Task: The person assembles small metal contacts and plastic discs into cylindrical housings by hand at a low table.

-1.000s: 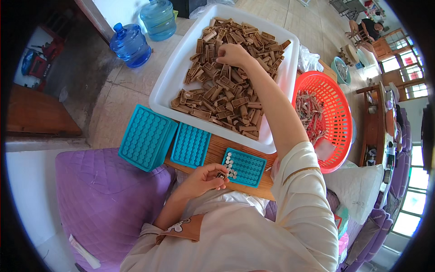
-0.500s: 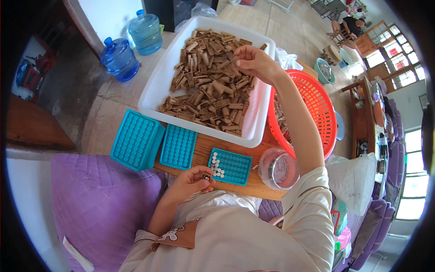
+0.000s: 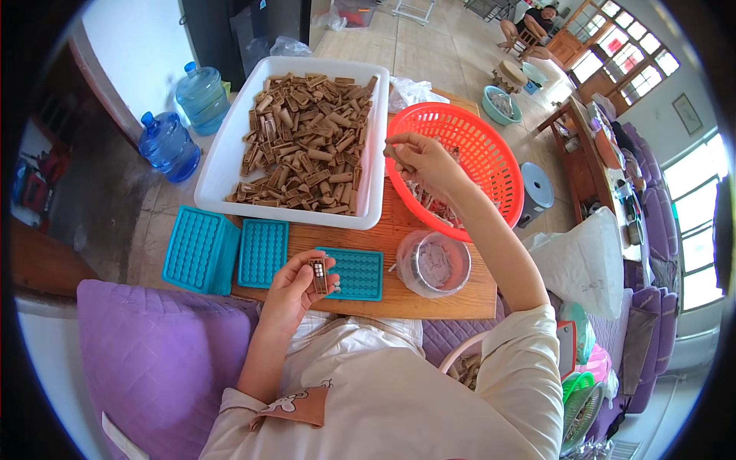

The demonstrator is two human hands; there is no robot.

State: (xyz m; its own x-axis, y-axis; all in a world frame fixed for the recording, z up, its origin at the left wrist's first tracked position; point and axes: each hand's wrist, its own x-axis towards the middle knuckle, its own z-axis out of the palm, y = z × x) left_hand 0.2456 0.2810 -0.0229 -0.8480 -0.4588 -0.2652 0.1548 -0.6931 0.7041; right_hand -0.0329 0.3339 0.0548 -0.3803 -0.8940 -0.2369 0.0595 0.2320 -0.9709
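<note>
My left hand (image 3: 285, 295) is closed round a small brown half-shell casing (image 3: 320, 285) with shiny silver-white pieces inside, its open side facing up. Beside that hand lies a teal tray (image 3: 360, 276) with rows of round hollows, partly covered by my fingers. My right hand (image 3: 429, 165) pinches a brown piece (image 3: 394, 156), seemingly another casing, over the left rim of a red plastic basket (image 3: 510, 180). Just left of it stands a large white tub (image 3: 211, 180) heaped with brown casings (image 3: 307, 142).
A stack of teal trays (image 3: 195, 253) and another teal tray (image 3: 263, 249) are at the left of the wooden table (image 3: 475, 284). A clear round tub (image 3: 435, 264) stands right of the near tray. Two blue water bottles (image 3: 170, 149) stand on the floor. A person (image 3: 537, 23) sits far off.
My right hand has moved from the tub's right edge to above the basket's rim, with a brown piece now showing. My left hand has lifted and turned its casing upward. The view has shifted.
</note>
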